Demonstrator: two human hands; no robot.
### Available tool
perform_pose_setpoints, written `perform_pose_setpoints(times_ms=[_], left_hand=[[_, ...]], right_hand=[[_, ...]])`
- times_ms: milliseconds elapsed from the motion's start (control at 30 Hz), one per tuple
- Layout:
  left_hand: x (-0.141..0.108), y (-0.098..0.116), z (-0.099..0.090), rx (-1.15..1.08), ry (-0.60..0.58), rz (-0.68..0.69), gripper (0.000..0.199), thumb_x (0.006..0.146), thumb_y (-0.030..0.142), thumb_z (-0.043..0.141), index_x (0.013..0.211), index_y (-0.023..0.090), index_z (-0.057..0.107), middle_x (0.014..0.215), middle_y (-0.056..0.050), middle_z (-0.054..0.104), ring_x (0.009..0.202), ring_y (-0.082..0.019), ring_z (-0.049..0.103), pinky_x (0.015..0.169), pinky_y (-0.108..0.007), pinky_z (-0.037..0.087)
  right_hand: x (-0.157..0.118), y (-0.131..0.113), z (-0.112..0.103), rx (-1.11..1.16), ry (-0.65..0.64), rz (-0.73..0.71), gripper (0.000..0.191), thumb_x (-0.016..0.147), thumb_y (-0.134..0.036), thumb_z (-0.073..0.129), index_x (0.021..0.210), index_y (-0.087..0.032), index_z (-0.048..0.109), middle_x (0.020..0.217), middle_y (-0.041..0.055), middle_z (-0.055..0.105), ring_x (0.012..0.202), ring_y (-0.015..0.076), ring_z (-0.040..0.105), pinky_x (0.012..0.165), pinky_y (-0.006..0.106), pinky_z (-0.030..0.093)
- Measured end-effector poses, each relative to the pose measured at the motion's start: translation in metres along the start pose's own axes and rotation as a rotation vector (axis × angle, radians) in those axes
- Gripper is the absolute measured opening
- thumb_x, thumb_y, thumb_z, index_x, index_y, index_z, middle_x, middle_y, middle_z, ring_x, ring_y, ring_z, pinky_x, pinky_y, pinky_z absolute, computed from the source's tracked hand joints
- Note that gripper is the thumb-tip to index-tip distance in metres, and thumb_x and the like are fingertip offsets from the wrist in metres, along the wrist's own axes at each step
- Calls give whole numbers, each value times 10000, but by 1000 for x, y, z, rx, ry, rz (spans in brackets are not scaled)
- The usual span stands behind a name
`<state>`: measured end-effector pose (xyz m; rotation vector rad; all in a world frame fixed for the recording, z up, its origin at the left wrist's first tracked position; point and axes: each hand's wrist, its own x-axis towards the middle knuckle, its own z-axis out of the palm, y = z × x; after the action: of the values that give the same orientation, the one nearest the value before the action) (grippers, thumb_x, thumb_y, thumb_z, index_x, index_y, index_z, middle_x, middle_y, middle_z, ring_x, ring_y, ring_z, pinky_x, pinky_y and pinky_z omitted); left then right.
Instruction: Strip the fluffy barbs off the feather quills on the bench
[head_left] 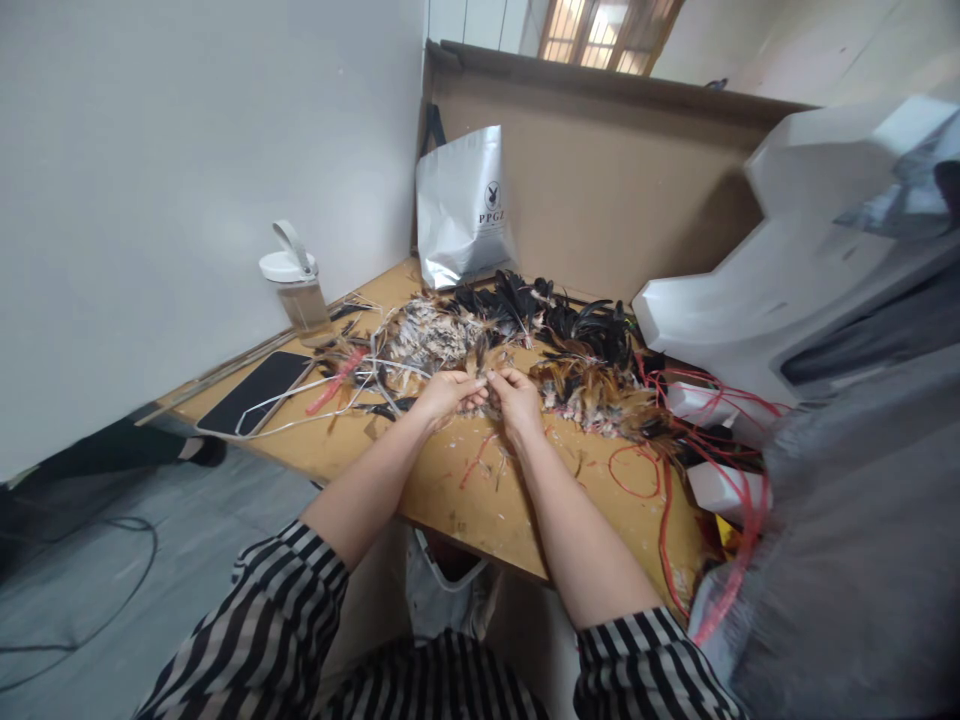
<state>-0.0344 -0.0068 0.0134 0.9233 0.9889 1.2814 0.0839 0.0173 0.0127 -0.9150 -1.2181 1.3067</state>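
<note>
My left hand [450, 394] and my right hand [518, 402] meet over the middle of the wooden table [450, 500], fingertips pinched close together. Small brown feathers [480, 356] stick up from between the fingers; how each hand grips them is partly hidden. Just behind lies a heap of pale and brown feathers [435, 335]. Black feathers [581, 328] spread along the back of the table. To the right of my right hand are bunches of golden-brown feathers [611, 395]. Loose red string and feather bits [480, 462] lie in front of my hands.
A lidded cup [298, 300] and a dark tablet-like slab [255, 393] stand and lie at left, near white strips [281, 402]. A silver bag [465, 215] leans on the cardboard wall [622, 180]. Red string [664, 530] tangles at right beside white foam [705, 280]. An open bin [450, 590] sits below the table edge.
</note>
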Motion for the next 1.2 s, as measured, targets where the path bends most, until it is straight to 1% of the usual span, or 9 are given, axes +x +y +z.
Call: perform_pose_setpoints(times_ms=[167, 300, 367, 533, 733, 833, 1000, 1100, 1200], left_hand=[[1, 1, -2, 11, 16, 30, 234, 606, 290, 702, 626, 72, 619, 511, -38, 571, 425, -48, 480, 403, -154, 322], [5, 2, -7, -104, 132, 40, 205, 612, 266, 699, 655, 84, 617, 596, -40, 605, 462, -38, 495, 424, -142, 346], [6, 3, -9, -166, 194, 52, 185, 617, 243, 697, 680, 89, 616, 636, -40, 618, 483, -32, 500, 435, -135, 354], [6, 5, -10, -224, 248, 45, 162, 642, 207, 677, 729, 85, 616, 638, -36, 613, 477, -26, 495, 423, -127, 349], [7, 4, -9, -225, 233, 36, 137, 652, 193, 667, 718, 86, 614, 636, -37, 613, 475, -29, 495, 424, -127, 354], [6, 4, -8, -222, 234, 30, 126, 657, 189, 661, 711, 87, 611, 635, -36, 614, 472, -28, 492, 426, -130, 352], [5, 6, -7, -221, 233, 29, 111, 661, 182, 657, 705, 91, 612, 632, -33, 615, 474, -29, 493, 431, -133, 352], [5, 5, -8, -224, 224, 37, 110, 666, 182, 652, 713, 89, 617, 629, -33, 615, 475, -29, 495, 431, -132, 355], [6, 5, -8, -231, 218, 40, 111, 668, 178, 651, 721, 86, 620, 637, -37, 618, 474, -28, 498, 426, -128, 355]], right_hand=[[1, -3, -1, -73, 25, -15, 290, 608, -444, 609, 644, -165, 538, 447, -64, 422, 409, 57, 313, 407, 188, 248], [10, 0, -14, -152, 128, -105, 260, 609, -391, 600, 683, -142, 605, 537, -35, 520, 479, 71, 388, 482, 197, 314], [16, 3, -22, -216, 144, -119, 244, 602, -364, 600, 685, -135, 621, 576, -20, 558, 509, 81, 425, 522, 207, 341], [23, 14, -35, -460, 49, -122, 240, 599, -364, 591, 639, -131, 634, 573, -6, 585, 508, 91, 450, 530, 211, 349], [18, 14, -36, -680, -40, -70, 232, 554, -368, 608, 489, -146, 592, 399, -51, 458, 416, 72, 374, 435, 193, 265], [17, 11, -34, -653, -54, -40, 196, 551, -336, 601, 508, -145, 602, 414, -50, 475, 413, 68, 374, 432, 190, 269], [17, 5, -29, -421, 66, -13, 186, 561, -320, 593, 581, -136, 607, 467, -36, 522, 418, 67, 382, 441, 194, 306], [16, 2, -27, -331, 101, 16, 181, 561, -320, 602, 570, -141, 578, 416, -47, 479, 372, 57, 339, 388, 186, 271], [15, 1, -26, -241, 81, 72, 175, 585, -324, 594, 578, -153, 556, 386, -46, 466, 340, 60, 341, 339, 176, 236]])
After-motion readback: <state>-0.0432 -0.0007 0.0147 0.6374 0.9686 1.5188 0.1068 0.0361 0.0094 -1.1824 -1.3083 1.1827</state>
